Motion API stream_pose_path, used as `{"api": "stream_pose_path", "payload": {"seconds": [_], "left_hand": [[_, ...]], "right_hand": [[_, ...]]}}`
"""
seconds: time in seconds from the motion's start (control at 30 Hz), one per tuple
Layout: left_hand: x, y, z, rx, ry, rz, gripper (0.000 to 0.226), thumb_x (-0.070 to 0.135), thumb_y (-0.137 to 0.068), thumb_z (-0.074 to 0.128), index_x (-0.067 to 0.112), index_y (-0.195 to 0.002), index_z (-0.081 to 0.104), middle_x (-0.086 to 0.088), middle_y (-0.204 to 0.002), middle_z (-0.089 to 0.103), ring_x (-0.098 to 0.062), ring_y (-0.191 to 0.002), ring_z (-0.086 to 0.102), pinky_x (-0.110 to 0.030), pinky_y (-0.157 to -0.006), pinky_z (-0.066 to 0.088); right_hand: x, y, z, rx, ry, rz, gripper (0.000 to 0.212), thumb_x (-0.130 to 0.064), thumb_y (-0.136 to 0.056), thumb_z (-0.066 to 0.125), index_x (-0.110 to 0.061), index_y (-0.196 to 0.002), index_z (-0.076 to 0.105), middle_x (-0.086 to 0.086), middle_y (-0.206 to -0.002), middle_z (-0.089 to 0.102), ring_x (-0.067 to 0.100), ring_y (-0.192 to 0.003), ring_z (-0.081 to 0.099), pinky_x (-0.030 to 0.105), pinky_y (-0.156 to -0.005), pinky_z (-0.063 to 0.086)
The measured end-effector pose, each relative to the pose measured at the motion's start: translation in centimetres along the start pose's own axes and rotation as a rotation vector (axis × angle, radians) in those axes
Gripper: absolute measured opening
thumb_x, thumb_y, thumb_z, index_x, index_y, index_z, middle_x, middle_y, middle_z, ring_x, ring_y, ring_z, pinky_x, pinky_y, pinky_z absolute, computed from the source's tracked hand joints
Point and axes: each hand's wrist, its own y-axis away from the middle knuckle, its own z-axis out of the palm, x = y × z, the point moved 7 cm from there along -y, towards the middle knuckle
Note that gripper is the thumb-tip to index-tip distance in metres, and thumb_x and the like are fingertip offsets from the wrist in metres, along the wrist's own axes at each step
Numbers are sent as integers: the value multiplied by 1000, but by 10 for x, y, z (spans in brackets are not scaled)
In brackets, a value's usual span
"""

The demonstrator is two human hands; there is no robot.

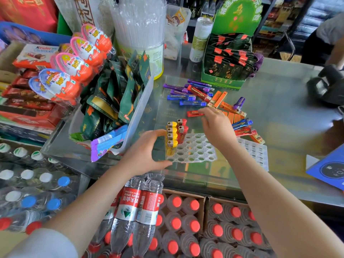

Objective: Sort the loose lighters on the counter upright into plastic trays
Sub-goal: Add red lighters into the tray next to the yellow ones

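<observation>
A clear plastic tray [197, 151] with round holes lies on the glass counter. Several yellow lighters [171, 135] and two red lighters [182, 130] stand upright in its left rows. My left hand [147, 153] cups the tray's left edge, thumb on the near corner. My right hand [216, 127] hovers over the tray's far right side, fingertips pinching the end of a red lighter [194, 113] lying flat on the counter. Loose purple, blue, red and orange lighters [193, 94] lie scattered beyond. More lighters [243, 127] sit right of my right hand.
A second clear tray [255, 153] lies at the right. A green display box of sachets [227, 67] stands behind the loose lighters. A bin of snack packets [119, 101] is at the left. Water bottles [141, 211] sit below the counter. A dark device [325, 86] is far right.
</observation>
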Motion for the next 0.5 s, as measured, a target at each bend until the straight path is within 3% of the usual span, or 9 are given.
{"api": "stream_pose_path", "payload": {"seconds": [0.1,0.23,0.37,0.5], "left_hand": [[-1,-1,0,-7,2,-9,80,48,-64,73,32,-132,32,19,-121,33,15,-108,25,2,-85,18],[2,-2,-2,10,8,19,78,42,-65,74,29,-130,36,20,-117,34,15,-107,26,6,-85,16],[-1,-2,-1,12,16,-1,79,43,-63,75,31,-130,35,21,-118,34,9,-112,29,-13,-93,24],[-1,-2,-1,10,15,1,79,48,-62,73,37,-129,32,25,-116,33,15,-108,26,-15,-91,26]], "right_hand": [[16,-17,7,-63,215,110,37,1,-87,43,-8,-122,49,10,-129,53,34,-114,48,45,-94,38],[19,-25,13,-118,307,88,36,8,-82,46,-7,-112,57,13,-118,57,34,-106,42,43,-88,38],[21,-25,15,-119,248,89,25,-9,-86,57,-11,-110,59,12,-116,56,33,-106,42,42,-88,35],[23,-21,13,-145,168,128,25,-19,-84,62,-14,-107,56,10,-115,57,31,-108,42,41,-90,34]]}}
